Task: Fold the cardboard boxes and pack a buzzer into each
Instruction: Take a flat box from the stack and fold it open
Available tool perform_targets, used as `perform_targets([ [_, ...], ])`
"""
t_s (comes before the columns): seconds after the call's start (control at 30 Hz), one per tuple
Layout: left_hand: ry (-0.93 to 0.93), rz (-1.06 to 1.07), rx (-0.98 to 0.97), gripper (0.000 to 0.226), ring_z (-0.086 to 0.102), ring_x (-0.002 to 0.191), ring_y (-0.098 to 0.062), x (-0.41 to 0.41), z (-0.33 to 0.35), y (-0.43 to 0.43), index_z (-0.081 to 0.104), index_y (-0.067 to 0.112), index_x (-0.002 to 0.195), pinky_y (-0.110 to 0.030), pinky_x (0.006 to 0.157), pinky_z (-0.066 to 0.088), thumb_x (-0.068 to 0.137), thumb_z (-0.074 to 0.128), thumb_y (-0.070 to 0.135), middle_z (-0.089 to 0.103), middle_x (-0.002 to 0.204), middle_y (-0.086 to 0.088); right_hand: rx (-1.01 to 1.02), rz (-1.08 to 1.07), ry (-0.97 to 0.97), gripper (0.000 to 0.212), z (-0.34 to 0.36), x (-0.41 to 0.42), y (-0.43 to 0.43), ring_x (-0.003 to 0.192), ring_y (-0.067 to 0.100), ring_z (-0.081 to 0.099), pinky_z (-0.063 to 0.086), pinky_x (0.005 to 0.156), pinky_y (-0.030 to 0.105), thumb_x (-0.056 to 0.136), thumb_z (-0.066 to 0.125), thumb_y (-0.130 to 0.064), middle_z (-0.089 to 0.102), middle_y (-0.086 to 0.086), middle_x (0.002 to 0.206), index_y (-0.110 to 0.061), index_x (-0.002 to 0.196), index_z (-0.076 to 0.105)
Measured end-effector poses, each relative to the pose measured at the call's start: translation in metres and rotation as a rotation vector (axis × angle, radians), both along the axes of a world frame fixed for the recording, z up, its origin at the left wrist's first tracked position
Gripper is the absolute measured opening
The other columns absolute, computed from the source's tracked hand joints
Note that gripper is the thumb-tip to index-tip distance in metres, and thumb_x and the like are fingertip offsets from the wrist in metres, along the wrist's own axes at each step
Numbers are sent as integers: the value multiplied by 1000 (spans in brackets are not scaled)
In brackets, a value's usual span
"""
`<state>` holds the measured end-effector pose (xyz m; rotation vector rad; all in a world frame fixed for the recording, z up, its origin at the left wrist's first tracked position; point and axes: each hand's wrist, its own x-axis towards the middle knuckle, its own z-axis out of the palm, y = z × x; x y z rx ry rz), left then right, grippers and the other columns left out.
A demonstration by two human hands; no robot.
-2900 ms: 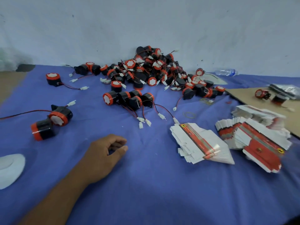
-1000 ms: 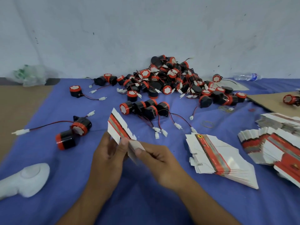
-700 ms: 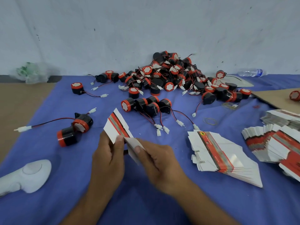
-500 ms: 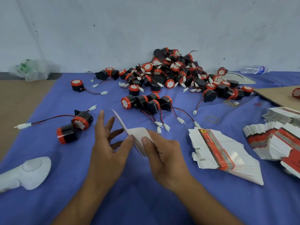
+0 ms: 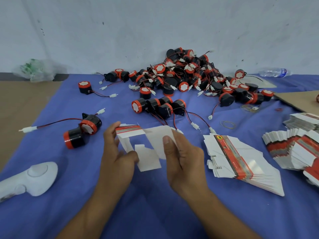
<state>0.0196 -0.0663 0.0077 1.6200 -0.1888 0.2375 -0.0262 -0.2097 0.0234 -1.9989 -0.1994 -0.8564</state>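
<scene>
A white cardboard box (image 5: 148, 144) with a red stripe is half opened, its flaps hanging loose, just above the blue cloth (image 5: 155, 204). My left hand (image 5: 117, 156) grips its left side, fingers over the striped top and thumb on a lower flap. My right hand (image 5: 183, 157) holds its right side with the thumb pressed on the white panel. Two black and red buzzers (image 5: 82, 131) with red wires lie to the left. A big pile of buzzers (image 5: 186, 76) sits against the wall. A fanned stack of flat boxes (image 5: 238, 161) lies at my right.
A second heap of flat boxes (image 5: 296, 147) lies at the far right, by brown cardboard (image 5: 298, 100). A white plastic device (image 5: 31, 180) rests at the lower left. Rubber bands (image 5: 227, 124), a water bottle (image 5: 274, 72) and a crumpled plastic bag (image 5: 38, 70) are near the back.
My right hand came in and both hands took up one flat box. In the last half second the box has swung from edge-on to spread open, with its flaps showing.
</scene>
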Motion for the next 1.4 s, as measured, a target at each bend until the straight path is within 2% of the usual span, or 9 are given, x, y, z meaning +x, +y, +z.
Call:
perform_targets([
  [0.17,-101,58,259,67,44,133,-14,-9,5,-2,41,44,133,-28,105,42,82,57,4,47,144,9,126,-159,-79,17,-1,2,2,56,-3,51,36,51,8,104,43,-34,59,-14,76,-35,103,59],
  [0.3,-285,-145,500,87,19,145,4,-23,10,-10,23,63,136,-13,116,19,72,51,10,21,147,44,403,-164,-37,24,1,5,-7,77,0,64,49,60,11,105,46,-32,68,-18,88,-21,108,67],
  [0.67,-215,-94,322,57,55,102,-4,-20,8,-7,54,46,121,-8,77,45,67,71,52,48,114,13,644,-158,34,7,13,11,-25,79,1,67,51,62,14,96,66,-23,73,-11,92,-25,101,70],
  [0.8,-95,74,152,48,60,100,1,-15,6,-8,58,44,108,-10,72,50,68,80,58,55,115,13,905,84,235,63,3,19,-14,103,14,70,57,91,39,79,80,-35,70,-1,114,-21,132,49],
  [0.87,-11,104,75,37,66,94,-12,-11,7,-4,61,36,99,-33,77,58,75,74,61,66,107,2,838,191,276,82,-2,19,-6,114,16,65,51,103,46,72,77,-48,65,-4,126,-22,140,39],
  [0.93,18,116,16,30,66,72,-18,-9,10,-1,63,32,93,-44,59,57,82,68,60,70,90,4,703,261,231,72,-6,19,-1,112,9,65,56,94,36,73,70,-55,64,-19,122,-39,136,38],
  [1.03,-31,87,50,20,59,49,-13,-10,14,0,65,35,104,-25,40,46,89,62,48,70,81,8,533,270,193,66,-10,16,2,111,2,65,56,81,20,82,67,-52,59,-35,118,-60,133,25],
  [1.17,31,-197,-127,76,68,65,-27,-12,13,0,41,38,145,-31,48,52,82,60,-1,74,96,5,547,214,236,47,-8,18,-8,98,-3,68,53,78,15,91,62,-37,65,-37,106,-56,128,39],
  [1.4,-129,-260,159,70,60,68,-13,-7,18,14,42,57,135,-23,60,51,80,69,21,67,102,10,898,306,597,37,0,20,-26,102,15,69,56,84,31,89,70,-26,68,5,128,-24,126,64],
])
